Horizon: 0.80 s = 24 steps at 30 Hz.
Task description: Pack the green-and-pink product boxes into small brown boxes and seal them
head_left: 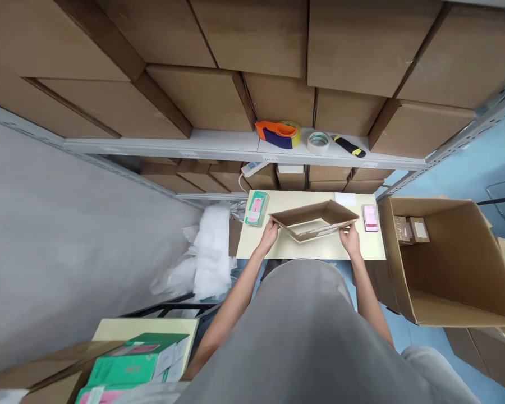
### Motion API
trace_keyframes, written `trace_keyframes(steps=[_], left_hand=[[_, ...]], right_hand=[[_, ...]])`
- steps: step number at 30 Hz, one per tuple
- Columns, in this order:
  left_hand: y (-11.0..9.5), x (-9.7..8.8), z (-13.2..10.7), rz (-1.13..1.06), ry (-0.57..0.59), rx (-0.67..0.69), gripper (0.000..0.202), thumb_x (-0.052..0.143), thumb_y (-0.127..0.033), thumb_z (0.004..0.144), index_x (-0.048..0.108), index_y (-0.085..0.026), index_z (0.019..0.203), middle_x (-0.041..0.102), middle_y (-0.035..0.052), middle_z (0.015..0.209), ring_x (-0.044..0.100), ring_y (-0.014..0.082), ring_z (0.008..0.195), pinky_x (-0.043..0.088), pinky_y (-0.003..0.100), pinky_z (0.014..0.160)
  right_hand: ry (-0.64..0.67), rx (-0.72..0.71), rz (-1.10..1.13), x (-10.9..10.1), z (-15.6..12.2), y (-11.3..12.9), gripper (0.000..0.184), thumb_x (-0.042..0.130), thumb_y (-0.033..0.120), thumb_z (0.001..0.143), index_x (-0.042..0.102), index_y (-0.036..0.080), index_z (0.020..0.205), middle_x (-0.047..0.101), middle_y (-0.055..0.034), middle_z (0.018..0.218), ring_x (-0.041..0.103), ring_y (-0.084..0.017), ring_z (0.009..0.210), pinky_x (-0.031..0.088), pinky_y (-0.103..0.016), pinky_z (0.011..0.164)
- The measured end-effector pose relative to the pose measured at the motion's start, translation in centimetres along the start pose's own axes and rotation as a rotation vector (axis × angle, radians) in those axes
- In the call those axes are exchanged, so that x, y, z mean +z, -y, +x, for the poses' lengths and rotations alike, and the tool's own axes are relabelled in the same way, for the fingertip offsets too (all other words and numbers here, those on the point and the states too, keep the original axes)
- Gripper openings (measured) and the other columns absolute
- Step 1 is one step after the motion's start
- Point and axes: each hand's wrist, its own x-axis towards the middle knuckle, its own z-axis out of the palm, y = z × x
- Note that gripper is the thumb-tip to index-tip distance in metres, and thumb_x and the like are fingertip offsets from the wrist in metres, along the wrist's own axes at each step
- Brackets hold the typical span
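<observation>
A small brown cardboard box (315, 216), half unfolded and open on top, stands on the pale yellow table (252, 247). My left hand (269, 234) grips its left corner with closed fingers. My right hand (350, 238) holds its right front edge the same way. A green packet with a pink item (256, 209) lies just left of the box. A pink phone (370, 218) lies on the table to the right, and a white slip (345, 198) sits behind the box.
A big open carton (454, 264) holding small boxes stands right of the table. The shelf (219, 145) behind carries an orange tape dispenser (278, 134), a tape roll (318, 142) and a yellow-black cutter (350, 147). White foam wrap (208, 252) lies left. Green boxes (130, 365) sit near me.
</observation>
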Motion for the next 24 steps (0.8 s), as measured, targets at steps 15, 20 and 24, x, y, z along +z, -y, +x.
trace_keyframes(steps=[15,20,24], left_hand=[[-2.3,-0.5,-5.7,0.199,-0.091,0.130,0.051,0.097,-0.045,0.080,0.073,-0.023,0.119,0.075,0.0154,0.133,0.073,0.0328,0.116,0.057,0.042,0.097],[-3.6,0.4,-6.0,0.511,-0.144,0.249,0.018,0.083,-0.029,0.088,0.072,-0.024,0.102,0.076,0.0096,0.110,0.069,0.0262,0.082,0.051,0.040,0.086],[-4.6,-0.3,-5.6,0.558,-0.142,0.294,0.007,0.073,-0.021,0.091,0.073,-0.026,0.097,0.077,0.0065,0.104,0.064,0.0230,0.070,0.048,0.037,0.081]], right_hand=[[-0.019,-0.078,0.026,-4.5,1.2,5.3,0.066,0.056,0.080,0.100,0.073,0.020,0.119,0.084,-0.0192,0.121,0.079,-0.032,0.112,0.061,-0.043,0.096],[0.098,-0.117,-0.267,-3.7,1.4,7.8,0.034,0.075,0.055,0.095,0.072,0.025,0.110,0.083,-0.0081,0.102,0.076,-0.027,0.086,0.053,-0.036,0.078],[0.045,-0.162,-0.352,-3.0,0.5,8.1,0.013,0.061,0.036,0.100,0.068,0.025,0.097,0.081,-0.0089,0.096,0.071,-0.026,0.074,0.047,-0.035,0.073]])
